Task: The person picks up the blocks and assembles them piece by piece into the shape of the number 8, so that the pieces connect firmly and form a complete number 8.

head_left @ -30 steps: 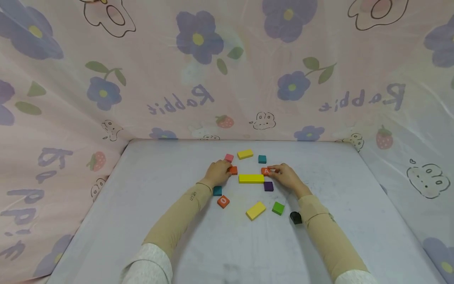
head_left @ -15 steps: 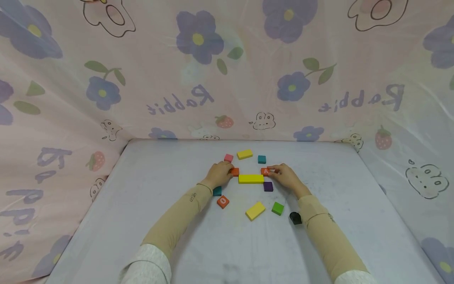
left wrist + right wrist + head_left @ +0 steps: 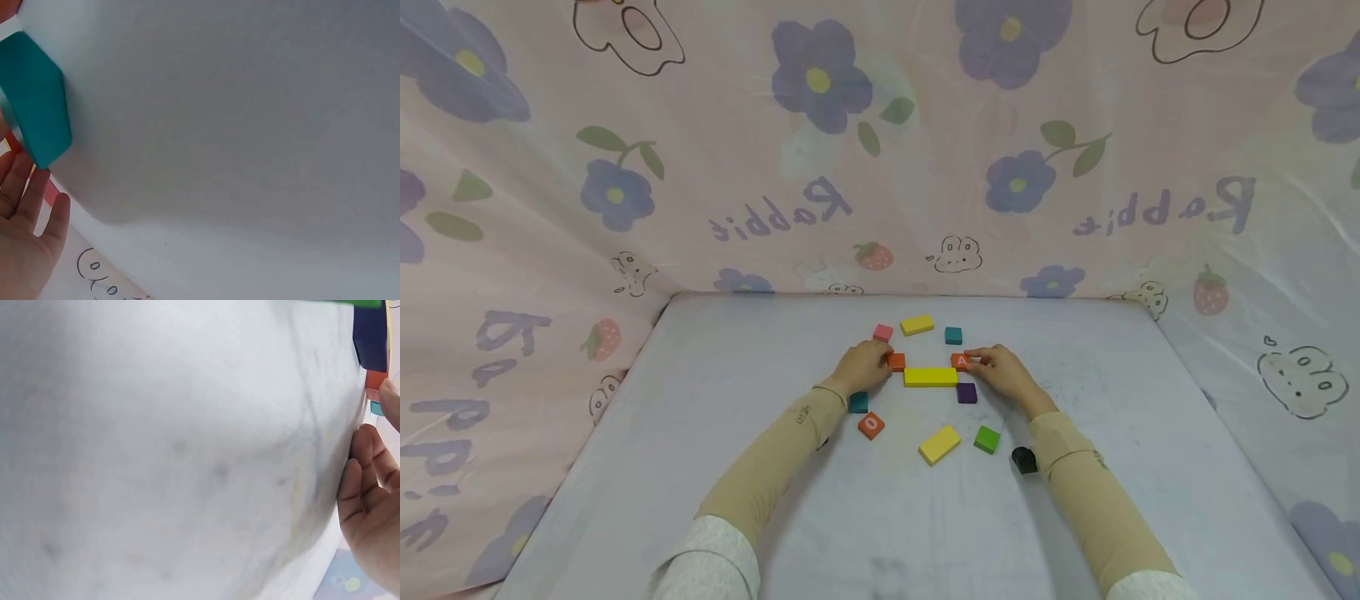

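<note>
In the head view, my left hand (image 3: 862, 367) holds an orange block (image 3: 897, 362) by its left side, at the upper left end of a long yellow block (image 3: 930, 377). Opposite, my right hand (image 3: 1002, 375) pinches an orange block marked A (image 3: 960, 361) between thumb and fingers, by the yellow block's upper right end. A purple block (image 3: 967, 392) lies at the lower right end. By the left wrist is a teal block (image 3: 858, 402), large in the left wrist view (image 3: 40, 100), where it partly hides the left fingers. The right wrist view shows the right hand (image 3: 375, 506) behind the purple block (image 3: 371, 337).
Beyond the hands lie a pink block (image 3: 883, 332), a yellow block (image 3: 917, 325) and a teal block (image 3: 953, 336). Nearer are an orange block marked O (image 3: 871, 426), another yellow block (image 3: 940, 445), a green block (image 3: 987, 439) and a black rounded piece (image 3: 1024, 460). Patterned cloth (image 3: 880, 167) walls the table.
My left hand has slid its orange block slightly right, up to the left end of the long yellow block. The right hand stays in place on the A block.
</note>
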`<state>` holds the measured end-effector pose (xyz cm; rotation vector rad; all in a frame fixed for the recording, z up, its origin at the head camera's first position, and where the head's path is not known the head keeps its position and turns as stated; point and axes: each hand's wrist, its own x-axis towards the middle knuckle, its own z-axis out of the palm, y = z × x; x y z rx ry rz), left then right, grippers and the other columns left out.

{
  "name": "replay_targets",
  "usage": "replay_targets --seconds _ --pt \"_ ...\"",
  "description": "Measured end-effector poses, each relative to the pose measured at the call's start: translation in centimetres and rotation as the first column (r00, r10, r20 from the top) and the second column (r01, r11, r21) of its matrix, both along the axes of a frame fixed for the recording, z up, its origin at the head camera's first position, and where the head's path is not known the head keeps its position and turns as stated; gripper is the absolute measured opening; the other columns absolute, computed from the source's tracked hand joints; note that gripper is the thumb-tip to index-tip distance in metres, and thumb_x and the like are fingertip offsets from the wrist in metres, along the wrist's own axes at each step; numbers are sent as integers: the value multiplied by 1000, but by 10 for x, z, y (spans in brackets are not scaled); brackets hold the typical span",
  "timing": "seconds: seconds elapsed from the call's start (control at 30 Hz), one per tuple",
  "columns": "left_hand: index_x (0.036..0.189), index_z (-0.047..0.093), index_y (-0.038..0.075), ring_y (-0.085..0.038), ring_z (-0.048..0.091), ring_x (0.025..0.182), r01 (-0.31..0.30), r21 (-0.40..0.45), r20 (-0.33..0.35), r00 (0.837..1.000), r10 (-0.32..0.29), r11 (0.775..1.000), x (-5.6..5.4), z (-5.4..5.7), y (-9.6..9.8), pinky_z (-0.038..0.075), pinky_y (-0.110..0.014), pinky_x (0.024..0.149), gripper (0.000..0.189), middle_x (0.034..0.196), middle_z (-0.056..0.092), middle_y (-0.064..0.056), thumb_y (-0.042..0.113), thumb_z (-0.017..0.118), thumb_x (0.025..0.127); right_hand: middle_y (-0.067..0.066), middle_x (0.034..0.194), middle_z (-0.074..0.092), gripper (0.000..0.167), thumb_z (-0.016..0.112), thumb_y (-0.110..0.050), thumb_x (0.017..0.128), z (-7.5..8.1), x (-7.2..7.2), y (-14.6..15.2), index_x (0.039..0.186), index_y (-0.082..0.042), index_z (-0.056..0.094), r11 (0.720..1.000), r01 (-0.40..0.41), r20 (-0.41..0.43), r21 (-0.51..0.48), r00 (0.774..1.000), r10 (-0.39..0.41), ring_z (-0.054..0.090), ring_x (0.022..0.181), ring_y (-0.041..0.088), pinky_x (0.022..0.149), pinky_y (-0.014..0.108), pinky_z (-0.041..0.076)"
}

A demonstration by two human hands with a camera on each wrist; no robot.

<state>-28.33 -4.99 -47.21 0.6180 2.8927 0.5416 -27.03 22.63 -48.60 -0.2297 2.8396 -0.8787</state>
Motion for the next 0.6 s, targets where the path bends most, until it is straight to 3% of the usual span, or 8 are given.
replay_targets --seconds 0.17,0.33,0.6 --pt "126 55 7 -20 56 96 -12 40 44 999 10 999 1 1 -5 48 -36 93 41 113 64 -8 22 61 88 16 105 56 40 56 -29 93 -2 -1 0 128 -10 56 1000 10 5 2 1000 -10 46 86 23 72 30 39" --pt "127 54 8 -20 58 105 -6 19 29 1000 5 1000 7 4 -14 46 -38 97 43 118 63 -8 25 62 89 16 106 55 40 56 -29 93 -1 -1 0 129 -11 56 1000 13 11 0 1000 -13 47 87 23 73 31 40" --pt "119 60 8 -21 59 101 52 -2 7 999 -52 999 17 11 -31 47 -37 94 37 113 64 -6 30 62 89 17 104 55 40 56 -29 93 -2 0 1 128 -9 56 1000 -9 -8 -25 1000 9 46 84 24 72 31 39"
